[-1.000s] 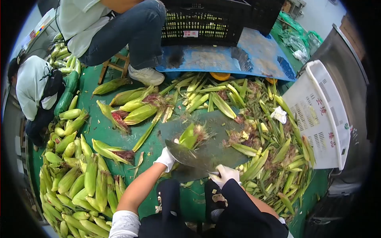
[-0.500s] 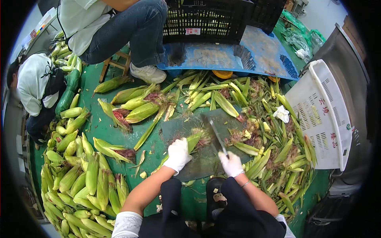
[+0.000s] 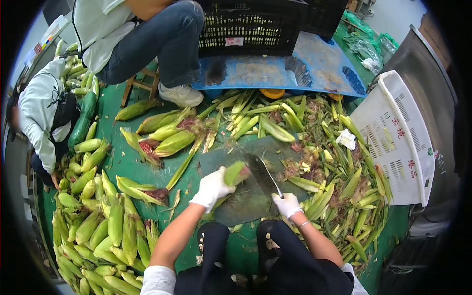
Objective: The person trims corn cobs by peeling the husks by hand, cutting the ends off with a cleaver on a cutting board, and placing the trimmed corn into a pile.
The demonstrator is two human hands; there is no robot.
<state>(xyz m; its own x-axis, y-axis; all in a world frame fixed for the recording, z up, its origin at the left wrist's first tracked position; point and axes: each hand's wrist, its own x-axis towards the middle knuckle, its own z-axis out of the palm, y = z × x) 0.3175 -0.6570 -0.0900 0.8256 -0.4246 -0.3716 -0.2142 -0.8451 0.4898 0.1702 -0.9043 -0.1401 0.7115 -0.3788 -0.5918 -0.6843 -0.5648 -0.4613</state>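
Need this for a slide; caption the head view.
Left hand grips a corn ear; right hand holds a knife beside it.

floor (image 3: 118, 160): green | wall (image 3: 396, 15): pale, upper right | stool (image 3: 128, 90): wooden

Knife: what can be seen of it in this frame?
The knife has a broad, dark, metal-looking blade with a bright strip along its right side. The gloved right hand grips the handle, hiding most of it. The blade slants forward and leftward over the grey board, beside the corn ear; whether it touches either is unclear.
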